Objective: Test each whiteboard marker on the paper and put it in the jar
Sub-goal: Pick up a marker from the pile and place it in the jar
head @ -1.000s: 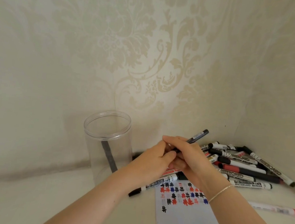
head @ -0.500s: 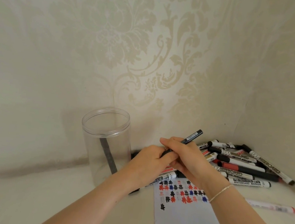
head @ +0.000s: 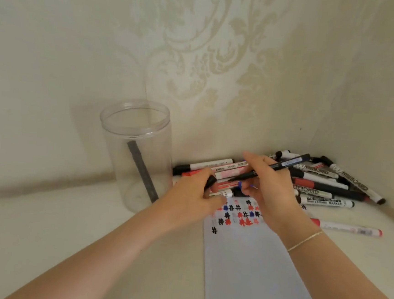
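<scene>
My right hand (head: 271,187) grips a thin black marker (head: 282,165) with its bare tip pointing left and down, over the top of the paper (head: 256,273). My left hand (head: 192,196) pinches the marker's black cap (head: 210,181), a short way off the tip. The paper carries several black, red and blue test marks (head: 238,213) near its far end. A clear jar (head: 136,153) stands upright to the left of my hands, with one grey marker (head: 141,172) leaning inside it.
A heap of whiteboard markers (head: 326,184) fills the corner at right, and more markers (head: 208,167) lie behind my hands. One red-capped marker (head: 346,228) lies alone right of the paper. Patterned walls close in behind and to the right.
My hands have drawn apart and the cap has come off the black marker into my left hand. Both hands sit lower, nearer the paper, and the view has tilted down slightly.
</scene>
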Motion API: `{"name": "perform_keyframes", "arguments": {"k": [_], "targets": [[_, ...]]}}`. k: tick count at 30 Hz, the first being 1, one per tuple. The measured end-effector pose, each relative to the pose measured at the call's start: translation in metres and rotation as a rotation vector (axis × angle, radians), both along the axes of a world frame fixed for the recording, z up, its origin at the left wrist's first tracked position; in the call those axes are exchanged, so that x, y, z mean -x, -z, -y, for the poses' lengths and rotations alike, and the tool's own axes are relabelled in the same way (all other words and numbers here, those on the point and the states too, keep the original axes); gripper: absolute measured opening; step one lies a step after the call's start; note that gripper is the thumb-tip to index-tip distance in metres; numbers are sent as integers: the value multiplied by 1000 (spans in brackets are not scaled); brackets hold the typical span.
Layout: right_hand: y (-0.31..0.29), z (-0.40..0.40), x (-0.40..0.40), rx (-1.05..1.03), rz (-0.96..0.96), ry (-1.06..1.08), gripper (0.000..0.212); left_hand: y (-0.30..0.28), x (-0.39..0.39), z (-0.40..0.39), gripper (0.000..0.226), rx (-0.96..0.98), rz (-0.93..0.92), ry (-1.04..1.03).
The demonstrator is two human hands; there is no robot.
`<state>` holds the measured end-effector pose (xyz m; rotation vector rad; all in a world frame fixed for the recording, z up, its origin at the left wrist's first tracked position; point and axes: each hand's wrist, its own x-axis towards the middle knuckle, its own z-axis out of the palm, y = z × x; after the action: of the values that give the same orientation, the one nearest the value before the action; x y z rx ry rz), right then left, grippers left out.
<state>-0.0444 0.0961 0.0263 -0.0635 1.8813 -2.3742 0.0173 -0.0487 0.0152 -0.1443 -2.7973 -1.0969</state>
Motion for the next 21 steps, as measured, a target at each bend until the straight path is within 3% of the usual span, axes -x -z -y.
{"name": "perform_keyframes", "arguments": {"k": [3,7,10,15,21], "targets": [[18,1,-17,-19,17,-55,18,17,-6,3,18,61,16,2],[31,2,-28,-138,-20,-41,21,31,-13,7,27,88,-48,59],[36,4,-33,-285,-42,-42,18,30,-17,12,12,167,35,55],[46,10,-34,-499,-106,52,22,25,-19,12,46,280,194,98],[54,13,-32,-583,-166,117,26,25,-17,13,53,313,224,93]]}}
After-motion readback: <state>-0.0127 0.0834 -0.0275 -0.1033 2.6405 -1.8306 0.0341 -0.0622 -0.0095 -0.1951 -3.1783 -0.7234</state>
